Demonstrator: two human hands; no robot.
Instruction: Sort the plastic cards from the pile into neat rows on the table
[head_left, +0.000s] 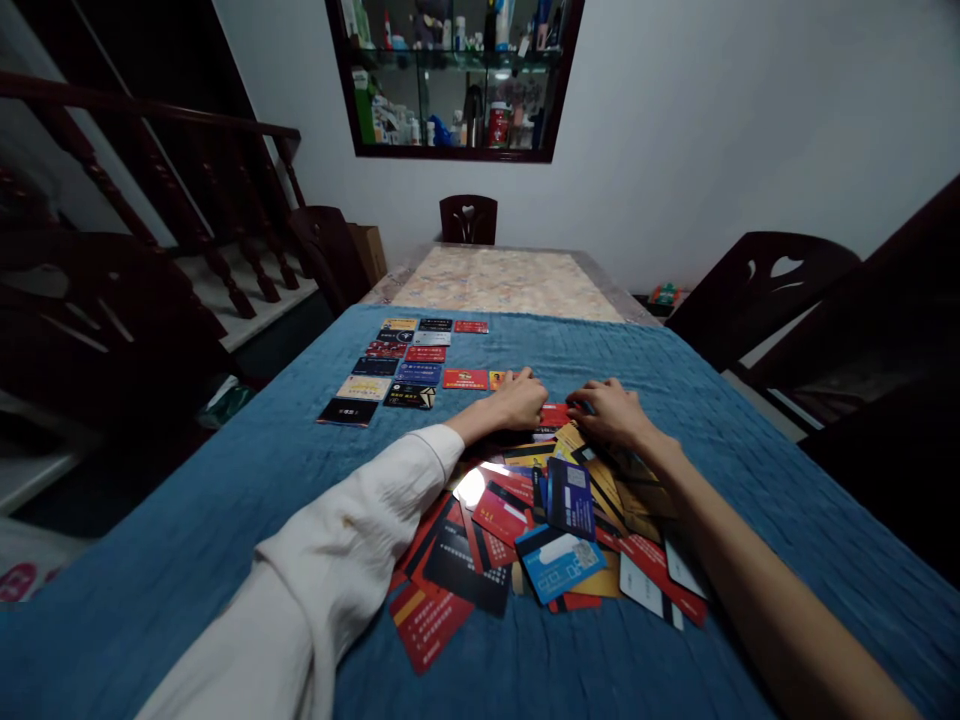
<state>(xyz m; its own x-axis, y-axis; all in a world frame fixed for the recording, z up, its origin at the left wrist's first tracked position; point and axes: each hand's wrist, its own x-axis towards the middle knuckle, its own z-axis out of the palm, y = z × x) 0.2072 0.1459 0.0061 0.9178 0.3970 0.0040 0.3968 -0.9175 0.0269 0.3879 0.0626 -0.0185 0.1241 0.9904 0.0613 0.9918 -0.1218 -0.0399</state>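
A loose heap of plastic cards lies on the blue tablecloth (247,500), face up and face down, many overlapping. At its far edge my left hand (521,400) is closed with bent fingers, its fingertips hidden. A partly covered orange card (496,380) lies just left of it. Close by, my right hand (611,412) has its fingers curled at the edge of a red card (555,415) between the hands. Nearer me in the heap are a blue card (559,563), a dark blue card (571,497) and a black card (465,570).
Several cards are laid out in rows at the left, among them a black card (347,412) and a red card (465,379). Beyond the cloth shows the patterned tabletop (510,280). Chairs (757,290) stand around the table, and a wall cabinet (457,100) is behind it.
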